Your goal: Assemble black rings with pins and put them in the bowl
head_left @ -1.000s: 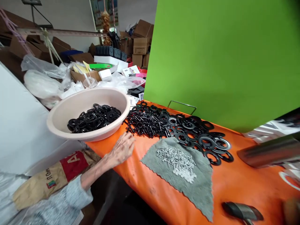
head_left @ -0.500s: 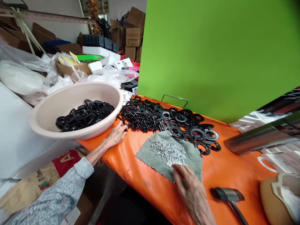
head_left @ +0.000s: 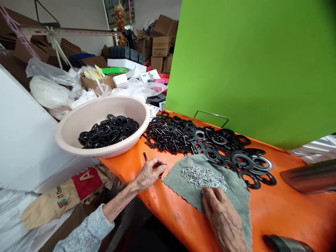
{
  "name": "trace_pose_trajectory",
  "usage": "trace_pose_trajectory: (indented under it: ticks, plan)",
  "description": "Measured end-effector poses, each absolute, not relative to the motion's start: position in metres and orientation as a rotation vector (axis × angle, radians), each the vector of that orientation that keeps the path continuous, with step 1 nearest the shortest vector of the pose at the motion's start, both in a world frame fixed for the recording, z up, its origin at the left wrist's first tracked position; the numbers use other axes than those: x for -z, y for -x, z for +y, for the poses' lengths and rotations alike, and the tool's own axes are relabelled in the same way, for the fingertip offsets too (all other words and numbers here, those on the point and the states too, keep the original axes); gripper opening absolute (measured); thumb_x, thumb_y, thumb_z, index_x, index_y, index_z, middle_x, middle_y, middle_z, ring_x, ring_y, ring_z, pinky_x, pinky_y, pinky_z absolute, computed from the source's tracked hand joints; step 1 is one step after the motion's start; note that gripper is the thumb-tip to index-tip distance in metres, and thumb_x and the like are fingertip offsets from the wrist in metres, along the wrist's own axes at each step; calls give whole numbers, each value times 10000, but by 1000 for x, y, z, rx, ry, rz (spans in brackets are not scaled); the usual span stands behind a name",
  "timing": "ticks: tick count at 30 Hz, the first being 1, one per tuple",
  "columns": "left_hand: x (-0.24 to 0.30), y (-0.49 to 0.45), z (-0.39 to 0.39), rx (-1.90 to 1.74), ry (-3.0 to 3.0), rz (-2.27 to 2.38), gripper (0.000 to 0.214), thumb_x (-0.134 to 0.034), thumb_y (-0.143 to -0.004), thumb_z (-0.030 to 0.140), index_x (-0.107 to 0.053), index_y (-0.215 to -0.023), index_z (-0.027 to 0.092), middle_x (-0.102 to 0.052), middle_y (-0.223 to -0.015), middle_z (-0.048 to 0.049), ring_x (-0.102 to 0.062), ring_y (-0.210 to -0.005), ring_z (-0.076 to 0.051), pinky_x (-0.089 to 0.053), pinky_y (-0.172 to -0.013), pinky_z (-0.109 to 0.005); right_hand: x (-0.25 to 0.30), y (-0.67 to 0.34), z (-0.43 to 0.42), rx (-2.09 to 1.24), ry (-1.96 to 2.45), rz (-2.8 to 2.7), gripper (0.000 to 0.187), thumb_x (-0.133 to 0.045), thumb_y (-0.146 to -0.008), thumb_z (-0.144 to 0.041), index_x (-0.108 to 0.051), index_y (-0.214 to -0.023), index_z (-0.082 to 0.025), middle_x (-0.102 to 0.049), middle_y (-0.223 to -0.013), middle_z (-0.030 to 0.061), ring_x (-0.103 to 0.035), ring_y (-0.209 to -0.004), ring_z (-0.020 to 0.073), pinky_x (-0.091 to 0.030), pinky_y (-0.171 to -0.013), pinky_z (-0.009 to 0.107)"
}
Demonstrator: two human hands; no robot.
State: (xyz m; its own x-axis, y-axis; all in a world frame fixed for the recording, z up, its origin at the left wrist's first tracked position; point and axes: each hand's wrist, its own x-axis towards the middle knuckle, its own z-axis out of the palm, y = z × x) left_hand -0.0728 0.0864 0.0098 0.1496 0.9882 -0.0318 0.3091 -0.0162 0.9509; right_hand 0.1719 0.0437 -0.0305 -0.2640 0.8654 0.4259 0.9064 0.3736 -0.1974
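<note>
My left hand (head_left: 150, 173) is above the orange cover's front edge, its thumb and fingers closed on a small black part (head_left: 160, 176). Left of it lies a single black stick-like part (head_left: 145, 156). A heap of such black parts (head_left: 168, 136) is spread beyond the hand. My right hand (head_left: 224, 218) rests at the near side of a pile of small silver pins (head_left: 203, 176) on a grey cloth (head_left: 183, 190). Its fingertips are pressed together by the pins; what they hold, if anything, is hidden. Black rings (head_left: 241, 160) lie behind the cloth.
A pale pink basin (head_left: 68, 138) with black ring parts stands at the left. A green panel (head_left: 249, 70) rises behind the orange-covered table (head_left: 183, 224). A metal cylinder (head_left: 309, 176) lies at right, with a hammer head (head_left: 286, 243) near the bottom edge.
My left hand has come from the black heap toward the cloth with a small black part. My right fingers have drawn together at the silver pins. The camera view has shifted left.
</note>
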Motion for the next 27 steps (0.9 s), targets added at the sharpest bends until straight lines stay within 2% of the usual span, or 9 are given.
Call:
trace_pose_trajectory:
  ticks: [3,6,8,11,14,17,22,27]
  plan:
    - [-18,64,70,-935,-1246,1146,129,-565,-839,268,-577,-891,151,-620,-847,-52,-573,-751,-138,-473,-698,-263,24,-175,43,53,1537,-2105,248,-306,-951,-308,-514,-852,-216,-527,-759,36,-560,-634,173,-446,-521,275]
    - [-24,56,56,-926,-1070,1053,250,-653,-784,356,-614,-896,136,-623,-852,-58,-553,-746,-130,-442,-677,-252,15,-175,35,1,1547,-2008,222,-350,-953,-321,-535,-958,-200,-588,-823,40,-600,-635,140,-474,-534,242]
    - [-26,50,48,-926,-928,1004,357,-735,-709,420,-645,-889,124,-618,-834,-45,-521,-725,-115,-409,-659,-235,6,-172,25,-115,1567,-1894,203,-413,-931,-349,-559,-931,-206,-619,-800,27,-600,-609,129,-485,-543,232]
    - [-30,41,36,-927,-725,920,425,-811,-632,447,-689,-865,113,-617,-814,-37,-495,-731,-105,-374,-674,-220,-8,-160,8,-509,1568,-1577,215,-545,-845,-427,-599,-825,-221,-632,-714,6,-598,-587,131,-491,-545,232]
    - [-34,33,23,-885,-629,816,401,-799,-671,440,-720,-851,90,-590,-754,-34,-472,-701,-91,-350,-673,-211,-21,-144,-8,-941,1477,-1236,256,-662,-760,-475,-624,-780,-223,-614,-679,-2,-578,-589,126,-478,-544,228]
    - [-37,27,11,-845,-567,732,402,-783,-703,433,-728,-860,67,-560,-716,-29,-448,-667,-77,-324,-651,-202,-30,-133,-23,-1166,1436,-957,284,-704,-742,-493,-635,-813,-227,-595,-664,-15,-533,-600,112,-449,-572,219]
    - [-37,23,-6,-830,-541,709,395,-778,-724,408,-702,-884,55,-572,-722,-35,-460,-665,-78,-316,-643,-205,-38,-129,-41,-1282,1435,-912,315,-717,-730,-518,-634,-818,-228,-572,-675,-21,-499,-635,110,-437,-606,211]
    - [-39,23,-23,-864,-539,708,338,-781,-738,357,-582,-877,122,-610,-708,-10,-482,-664,-80,-321,-668,-219,-41,-123,-50,-1266,1396,-882,325,-728,-710,-531,-640,-799,-231,-580,-695,-22,-503,-643,103,-450,-621,200]
